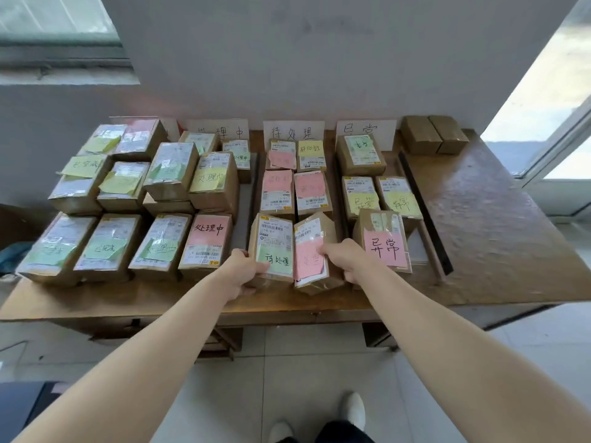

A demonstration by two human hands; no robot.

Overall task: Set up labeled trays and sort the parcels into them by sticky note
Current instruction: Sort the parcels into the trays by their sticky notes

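Here the whole matter is a pair of parcels caught between two hands near the middle of the surface's near edge. The left hand grips the green-note parcel from its left side, thumb over the top by the note and fingers curled under the near corner. The right hand grips the pink-note parcel from its right side, thumb pressed on the note. The two parcels touch along their inner long sides, so each hand is nearest its own parcel and neither needs to cross. Both long axes run from the near edge toward the far edge, in line with the column of parcels that ends at the label card standing at the far edge. The green-note parcel lies flat and fairly square to that column. The pink-note parcel sits tilted, its far end swung a little to the right and its right side lifted. The coming move probably calls for the right hand to turn it back parallel and lower it. The parcel with the large pink note stands just beside the right hand, so there is little room on that side.
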